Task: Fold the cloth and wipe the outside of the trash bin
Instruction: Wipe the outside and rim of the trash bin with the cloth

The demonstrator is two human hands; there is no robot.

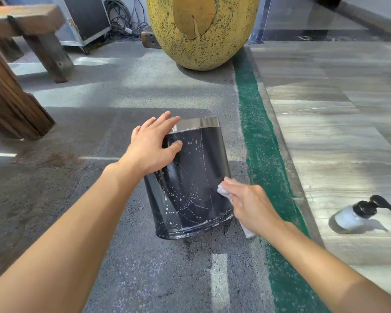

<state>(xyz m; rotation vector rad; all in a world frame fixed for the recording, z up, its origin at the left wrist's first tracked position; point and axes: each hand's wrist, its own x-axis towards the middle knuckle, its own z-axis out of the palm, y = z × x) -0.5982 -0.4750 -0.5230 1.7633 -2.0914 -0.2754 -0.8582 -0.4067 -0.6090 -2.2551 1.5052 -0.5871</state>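
Observation:
A black trash bin [190,181] with a silver rim lies tilted on the grey floor, its rim pointing away from me and its side speckled with white soapy drops. My left hand [151,145] rests flat on the bin's upper left side near the rim, fingers spread, steadying it. My right hand [251,206] presses a folded white cloth [224,190] against the bin's lower right side. Most of the cloth is hidden under my palm, and one end sticks out below my wrist.
A pump bottle [357,213] with a black head stands on the pale wood-look floor at right. A green strip [260,141] separates the two floors. A large yellow speckled pot [201,30] stands ahead, a wooden bench [16,71] at left, cables behind.

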